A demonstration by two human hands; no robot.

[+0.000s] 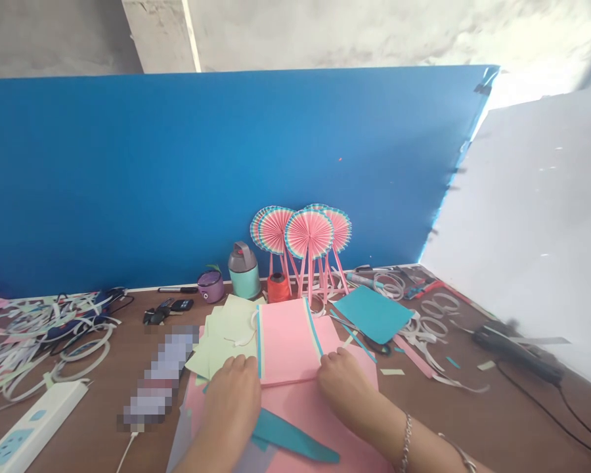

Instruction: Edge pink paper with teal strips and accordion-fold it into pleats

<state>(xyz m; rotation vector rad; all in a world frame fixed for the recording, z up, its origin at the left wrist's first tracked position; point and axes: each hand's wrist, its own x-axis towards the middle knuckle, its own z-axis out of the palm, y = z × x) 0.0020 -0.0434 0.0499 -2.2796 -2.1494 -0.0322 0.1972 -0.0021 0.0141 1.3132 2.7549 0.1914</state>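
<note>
At the centre of the brown work surface (473, 407), a pink paper sheet (285, 341) with teal strips along 2 edges lies flat between the hands, on top of a larger pink sheet (320, 420).

**Hand state:** The left hand (231, 401) lies palm down at the sheet's lower-left corner, fingers loosely curved, beside a fanned stack of pale green paper sheets (226, 335). The right hand (342, 387) rests at the lower-right edge, fingers slightly curved. A firm grip cannot be confirmed for either hand.

**Progress:** 4 pleated round paper fans (308, 234), pink with teal rims, stand complete on pink sticks at the rear, against a blue board (177, 177). The pink sheet between the hands shows no pleats. The pale green sheets, a teal paper sheet (373, 314) and a cut teal piece (295, 437) lie loose.

**Surroundings:** An orange thread cone (278, 288) stands below the fans. Coiled white paper strips (39, 341) lie at the far left, near a white power strip (32, 427).
</note>
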